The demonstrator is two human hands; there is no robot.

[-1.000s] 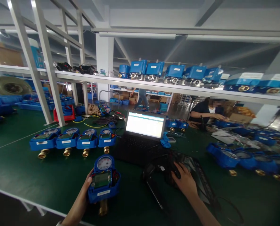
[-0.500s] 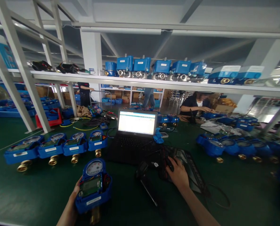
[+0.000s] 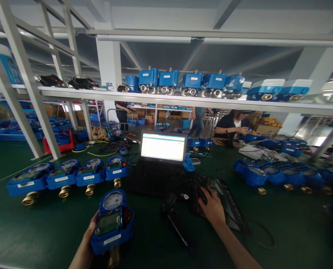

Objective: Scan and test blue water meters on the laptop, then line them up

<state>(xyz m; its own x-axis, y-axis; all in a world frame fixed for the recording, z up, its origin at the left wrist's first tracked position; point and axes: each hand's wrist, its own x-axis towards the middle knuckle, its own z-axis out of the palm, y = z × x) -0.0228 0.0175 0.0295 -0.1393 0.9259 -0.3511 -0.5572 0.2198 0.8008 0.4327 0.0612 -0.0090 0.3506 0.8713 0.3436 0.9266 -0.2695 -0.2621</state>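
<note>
"While the left hand (image 3: 85, 241)'s grip clasps one blue plastic meter (image 3: 111, 228), round-dialled and brass-ended, at the green bench (image 3: 54, 228)'s near side, where's the right hand (image 3: 214, 210)?"

"Curled over one smooth black mouse (image 3: 202, 195); beyond the held meter, four similar blue meters (image 3: 90, 174) form a row."

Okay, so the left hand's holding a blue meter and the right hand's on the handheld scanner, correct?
Not quite: the head view shows the right hand on the black mouse, not on the handheld scanner. The left hand does hold a blue meter.
</note>
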